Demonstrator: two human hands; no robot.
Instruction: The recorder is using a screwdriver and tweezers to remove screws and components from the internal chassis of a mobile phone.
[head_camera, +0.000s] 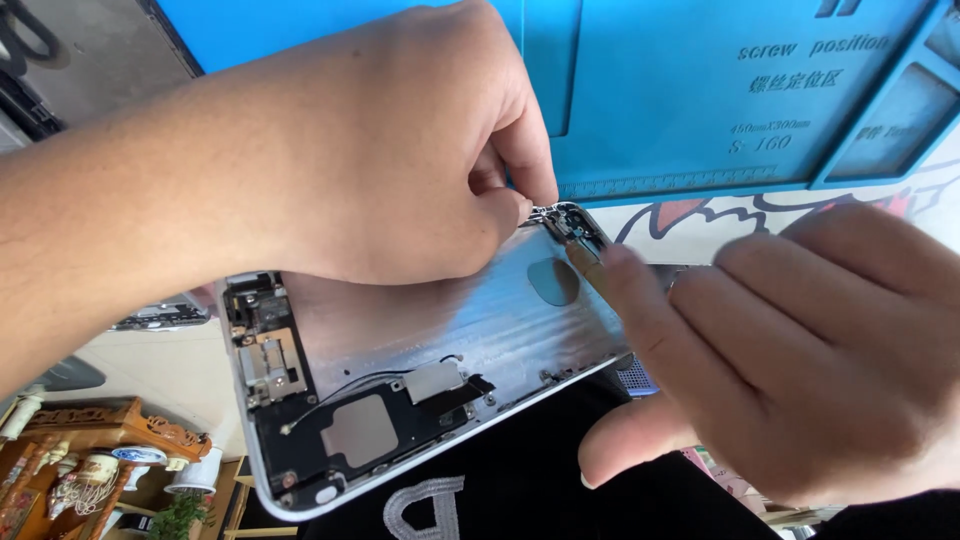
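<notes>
Phone housing (430, 350): an opened silver phone shell, inside facing up, lying tilted in front of me; it is the landmark for everything else.
Left hand (370, 150): I reach over the housing from the left, my thumb and forefinger pinched narrow at its far corner, on a tiny part too small to make out.
Right hand (790, 350): it comes in from the right of the housing, fingers stretched flat and close together, the forefinger tip pressing a small tan flex strip (588, 262) at that same far corner; it grips nothing that I can see.
Inside the housing: a dark oval mark (553, 282) sits near the far corner, a black speaker block (360, 430) with a thin cable fills the near end, and a metal bracket (270, 365) lies at the left edge.
Blue mat (700, 90): it lies on the surface beyond the housing, with moulded recesses and a ruler edge.
Black cloth (540, 470): under the housing's near edge, on my side.
</notes>
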